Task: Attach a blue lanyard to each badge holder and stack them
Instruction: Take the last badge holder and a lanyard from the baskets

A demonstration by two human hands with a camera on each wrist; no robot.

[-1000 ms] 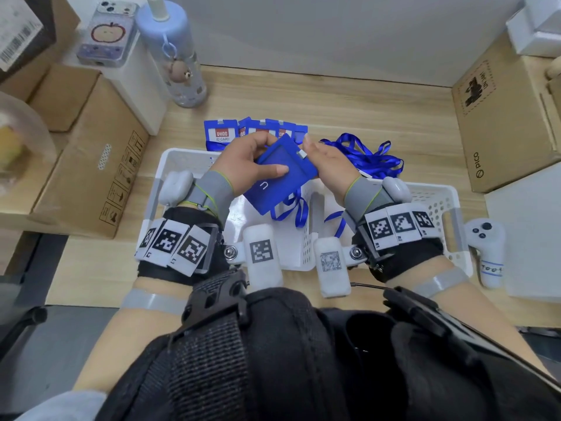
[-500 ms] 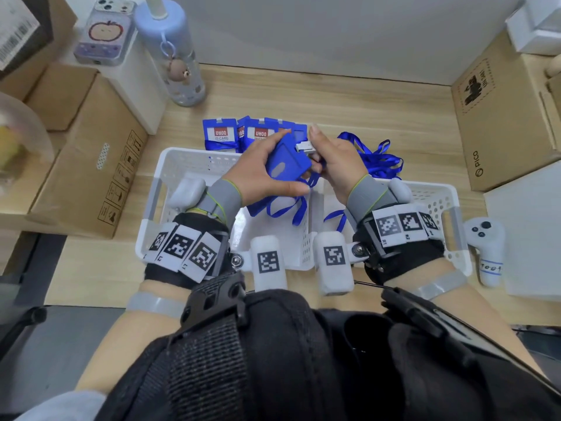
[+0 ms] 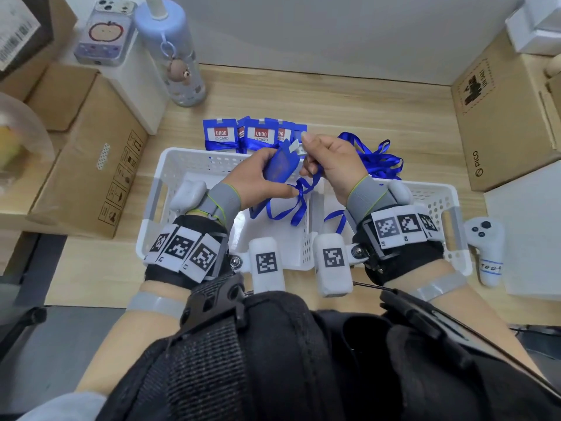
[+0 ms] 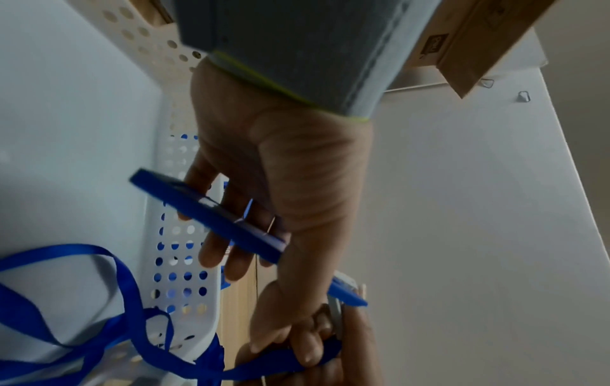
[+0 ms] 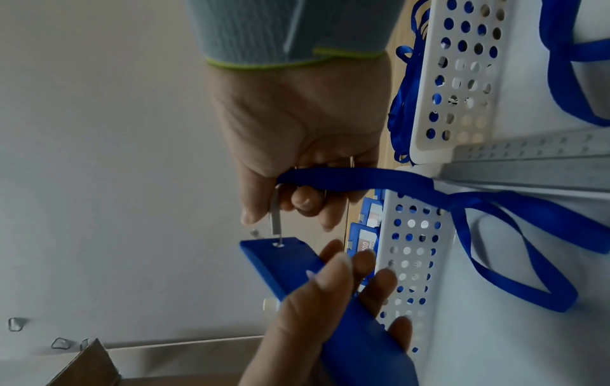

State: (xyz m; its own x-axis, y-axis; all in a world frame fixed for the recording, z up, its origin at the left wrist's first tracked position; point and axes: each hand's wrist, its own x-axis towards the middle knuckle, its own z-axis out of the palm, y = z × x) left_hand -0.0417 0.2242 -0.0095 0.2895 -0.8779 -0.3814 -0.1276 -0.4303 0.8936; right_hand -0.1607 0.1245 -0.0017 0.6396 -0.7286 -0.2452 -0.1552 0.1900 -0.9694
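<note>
My left hand (image 3: 258, 180) grips a blue badge holder (image 3: 280, 164) on edge above the white basket (image 3: 306, 247). My right hand (image 3: 331, 162) pinches the clear strap and metal clip (image 5: 275, 214) of a blue lanyard (image 3: 299, 205) at the holder's top edge. In the right wrist view the clip's tip sits at the slot in the holder (image 5: 287, 263). The lanyard's ribbon (image 5: 495, 209) hangs down into the basket. In the left wrist view my fingers (image 4: 211, 250) curl round the holder (image 4: 211, 211). Several more holders (image 3: 255, 135) lie in a row behind the basket, beside a heap of lanyards (image 3: 376, 159).
Cardboard boxes (image 3: 91, 165) stand left and right (image 3: 504, 117) of the wooden desk. A lilac bottle (image 3: 173, 53) and a phone (image 3: 106, 31) sit at the back left. A white controller (image 3: 485, 250) lies right of the basket.
The holder has turned from flat to edge-on in my left hand and risen slightly. My right hand has closed on the lanyard's clip at the holder's top.
</note>
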